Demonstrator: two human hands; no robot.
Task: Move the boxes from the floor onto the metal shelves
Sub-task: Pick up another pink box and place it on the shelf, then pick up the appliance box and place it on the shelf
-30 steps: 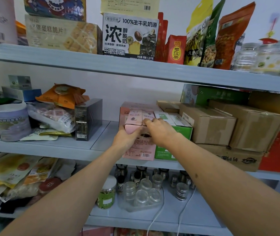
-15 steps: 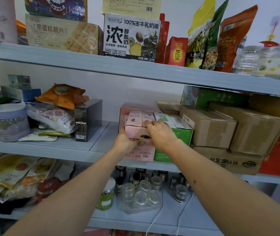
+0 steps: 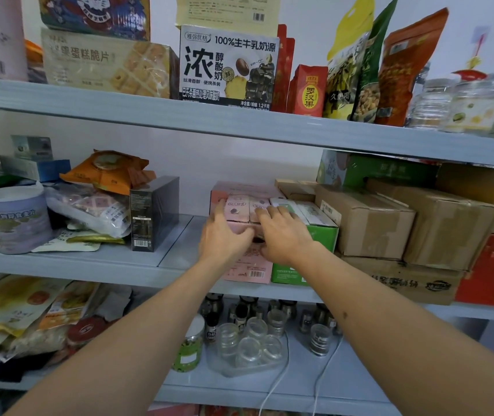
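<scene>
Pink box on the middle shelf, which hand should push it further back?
Probably the left hand: it rests on the pink box's open side, while the right hand is crowded against the green box.

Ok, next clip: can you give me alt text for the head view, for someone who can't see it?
Both hands, left hand and right hand, rest on a pink box standing on the middle metal shelf, beside a green box and brown cardboard boxes. Snack bags, cartons and jars fill the shelves above and below.

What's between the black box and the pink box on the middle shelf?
Nothing: the head view shows bare grey shelf between the black box and the pink box.
</scene>
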